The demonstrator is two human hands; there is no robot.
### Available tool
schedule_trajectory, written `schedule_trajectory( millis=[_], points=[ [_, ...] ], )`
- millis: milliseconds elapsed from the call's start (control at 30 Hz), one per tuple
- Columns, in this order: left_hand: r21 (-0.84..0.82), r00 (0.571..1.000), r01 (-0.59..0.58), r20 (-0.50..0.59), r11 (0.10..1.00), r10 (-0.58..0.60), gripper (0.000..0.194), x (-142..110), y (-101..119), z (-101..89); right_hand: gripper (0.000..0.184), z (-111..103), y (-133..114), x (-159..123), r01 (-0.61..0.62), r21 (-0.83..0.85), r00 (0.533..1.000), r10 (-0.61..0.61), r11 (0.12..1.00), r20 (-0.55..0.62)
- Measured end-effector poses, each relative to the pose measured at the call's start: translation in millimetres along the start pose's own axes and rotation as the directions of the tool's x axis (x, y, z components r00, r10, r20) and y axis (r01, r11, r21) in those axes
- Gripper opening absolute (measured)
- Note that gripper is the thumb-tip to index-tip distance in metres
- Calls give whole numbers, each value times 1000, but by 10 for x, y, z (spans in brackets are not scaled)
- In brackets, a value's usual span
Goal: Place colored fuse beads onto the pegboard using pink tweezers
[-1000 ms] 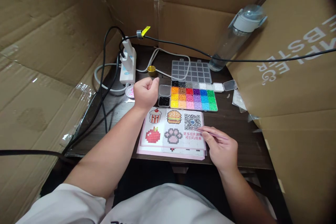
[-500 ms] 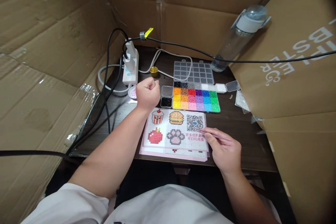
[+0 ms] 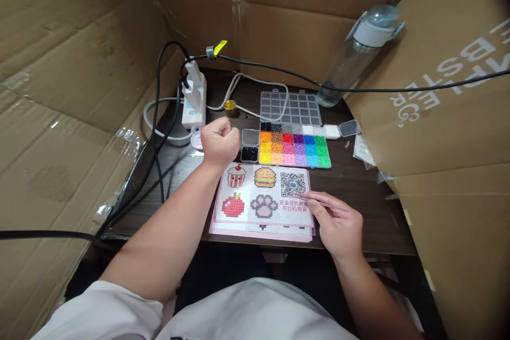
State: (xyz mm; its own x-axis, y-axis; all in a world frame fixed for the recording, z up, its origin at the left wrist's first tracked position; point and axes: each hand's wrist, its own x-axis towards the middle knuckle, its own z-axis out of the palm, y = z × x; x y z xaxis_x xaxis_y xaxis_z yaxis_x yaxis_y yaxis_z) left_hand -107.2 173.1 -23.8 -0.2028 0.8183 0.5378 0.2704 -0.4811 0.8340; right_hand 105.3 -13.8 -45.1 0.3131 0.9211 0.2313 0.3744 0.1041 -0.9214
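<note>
My left hand (image 3: 220, 141) is closed in a fist at the upper left corner of the pattern sheet, with nothing showing out of it. Pink tweezers (image 3: 329, 205) are pinched in my right hand (image 3: 338, 226), their tips over the sheet's right part, just below the QR code. The pattern sheet (image 3: 245, 213) shows a cupcake, a burger, a red fruit and a paw print. It lies on other sheets, under what looks like a clear cover. Behind it is a bead box (image 3: 295, 141) with many-coloured beads in compartments. A small box of black beads (image 3: 249, 153) stands open beside my fist.
A white power strip (image 3: 194, 101) with black cables is at the back left. A gold cup (image 3: 230, 108) sits behind my fist. The clear lid (image 3: 290, 108), a white bead box (image 3: 331, 131) and a water bottle (image 3: 350, 58) stand farther back. Cardboard walls (image 3: 279, 32) surround the table.
The whole view has shifted slightly, so things appear a little farther left. Both hands keep nearly the same pose, the tweezers still in my right hand.
</note>
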Motion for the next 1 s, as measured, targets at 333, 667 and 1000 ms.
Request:
schedule_trajectory(
  millis=[333,667,1000],
  points=[
    [-19,1000,-5,15,1000,5,34,6,2,-5,10,4,17,-10,-1,21,1000,1,1000,-2],
    [-59,1000,-9,22,998,10,35,-1,-34,-19,9,8,8,-14,-19,54,1000,20,998,-10],
    [-96,1000,0,-5,995,0,34,19,-30,-24,10,10,37,-11,-27,45,999,28,999,-17]
  ],
)
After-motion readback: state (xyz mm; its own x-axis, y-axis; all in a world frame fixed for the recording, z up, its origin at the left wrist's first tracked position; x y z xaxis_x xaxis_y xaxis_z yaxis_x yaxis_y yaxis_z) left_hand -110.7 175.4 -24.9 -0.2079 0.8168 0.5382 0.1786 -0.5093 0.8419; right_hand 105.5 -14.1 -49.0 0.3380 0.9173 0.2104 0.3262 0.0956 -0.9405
